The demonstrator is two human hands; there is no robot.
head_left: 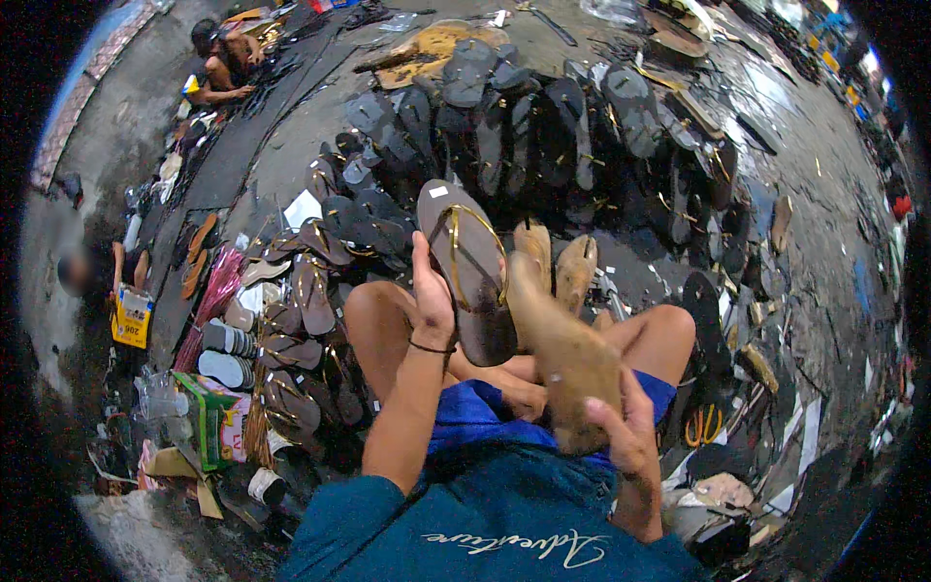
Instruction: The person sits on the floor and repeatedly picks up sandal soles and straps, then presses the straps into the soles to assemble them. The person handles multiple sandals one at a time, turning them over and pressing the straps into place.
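Note:
My left hand [433, 306] grips a brown flip-flop [472, 281] with a gold thong strap, its fingers behind the sole and its toe end pointing up. A small white sticker sits near the toe. In my right hand [632, 427] is a tan wooden shoe last [567, 359], slightly smeared by motion, with its narrow end beside the flip-flop. My fingers wrap its wide lower end. Past my crossed legs stand two more wooden lasts [576, 274], partly behind the held one.
Beyond the lasts, many dark sandals [490, 145] stand in a curved row. More brown flip-flops [291, 407] are piled at my left, near pink strips [213, 301] and a green box [208, 417]. Scraps litter the right side. Another person [228, 63] crouches at the far left.

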